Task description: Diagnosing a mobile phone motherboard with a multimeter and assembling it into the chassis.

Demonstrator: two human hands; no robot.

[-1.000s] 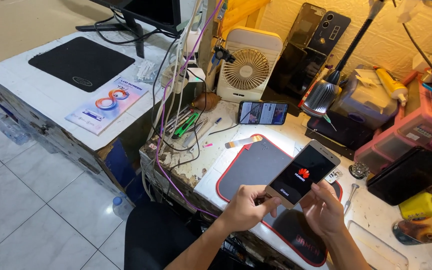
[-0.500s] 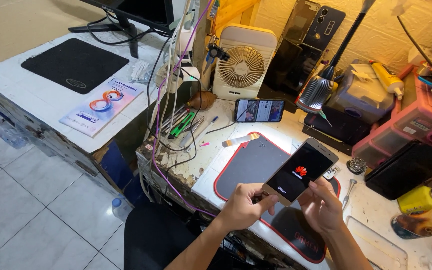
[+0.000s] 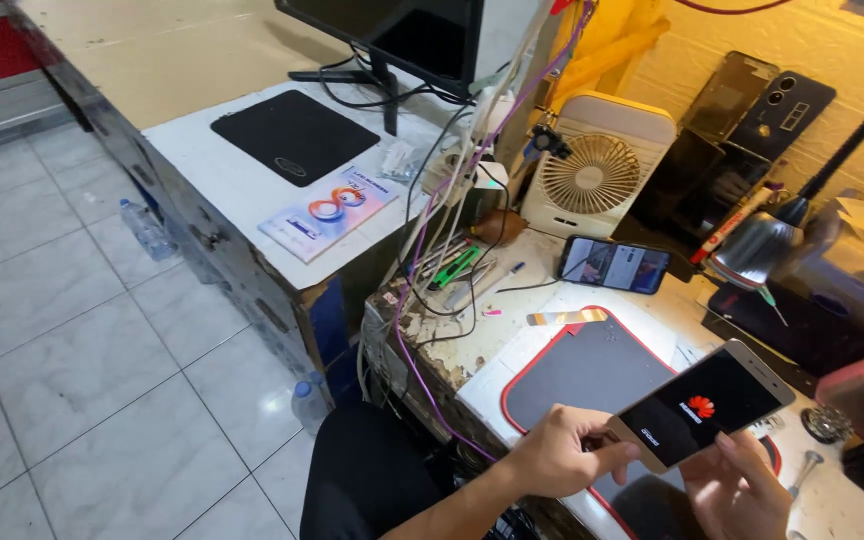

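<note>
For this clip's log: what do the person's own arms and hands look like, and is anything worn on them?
Both hands are bare: no gloves, and no rings or watch that I can make out. The left hand leads into a forearm bare as far as the frame shows, with no sleeve in view. The right hand is cut off by the picture's lower edge, so its wrist is unseen.

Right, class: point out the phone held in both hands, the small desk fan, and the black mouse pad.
phone (image 3: pixel 704 418), head view, on the dark lit screen.
desk fan (image 3: pixel 592 174), head view, on the round grille.
mouse pad (image 3: pixel 292 133), head view, on its black middle.
</note>
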